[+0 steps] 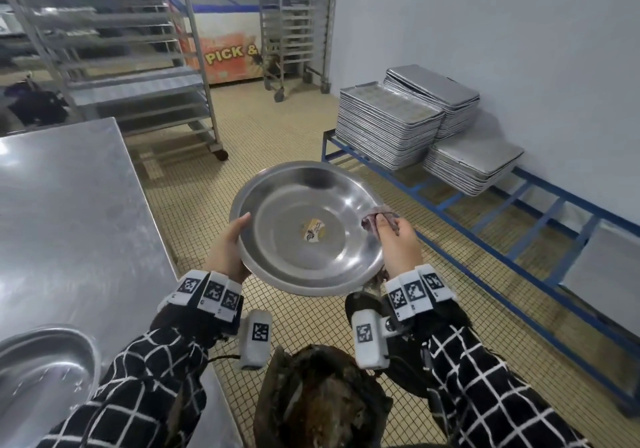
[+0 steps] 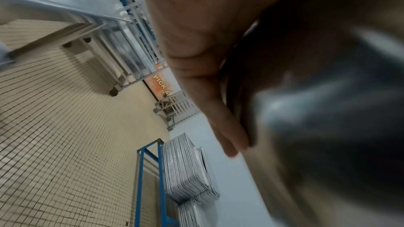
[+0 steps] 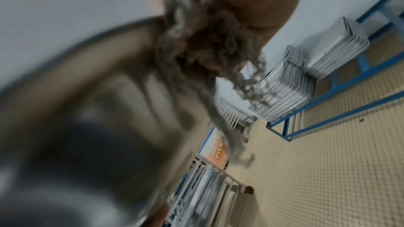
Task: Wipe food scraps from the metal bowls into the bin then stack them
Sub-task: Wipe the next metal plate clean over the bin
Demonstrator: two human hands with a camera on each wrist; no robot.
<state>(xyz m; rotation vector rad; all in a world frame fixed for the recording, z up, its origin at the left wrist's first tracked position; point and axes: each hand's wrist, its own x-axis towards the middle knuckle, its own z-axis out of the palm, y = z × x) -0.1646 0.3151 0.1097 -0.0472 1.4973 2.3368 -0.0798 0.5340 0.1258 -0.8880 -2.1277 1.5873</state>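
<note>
Steel bowl: big shallow metal bowl (image 1: 306, 228) held up in the air betw both hands, over the tiled floor (image 1: 277, 129), tilted w/ the inside facing the head cam. Looks pretty much clean inside, small sticker (image 1: 314, 230) stuck in the middle of the base.
Left hand: left hand (image 1: 228, 250) grips the bowl's left rim, thumb over the edge on the inside, rest of the fingers (image 2: 227, 127) flat under the outside per the left wrist cam. So closed around the rim, firm hold.
Right hand: right hand (image 1: 398, 240) is at the right rim, fingers curled around a scruffy grey-brown cloth (image 1: 379, 217) that's pressed against the inner wall near the edge. Right wrist cam shows the cloth (image 3: 207, 46) bunched up w/ frayed strands hanging down next to the bowl's underside, pretty blurry tho.
Bin: dark bin (image 1: 322, 402) w/ brownish gunk in it sits on the floor right below the bowl, betw the forearms.
Other bowl: second metal bowl (image 1: 41, 375) sits on the steel table (image 1: 76, 222) at lower left, just beside the left sleeve.
Background: stacks of baking trays (image 1: 391, 125) on a low blue rack (image 1: 519, 240) along the wall on the right, wheeled tray racks (image 1: 138, 49) at the back, chest freezer (image 1: 225, 49) w/ "PICK &" on it.
</note>
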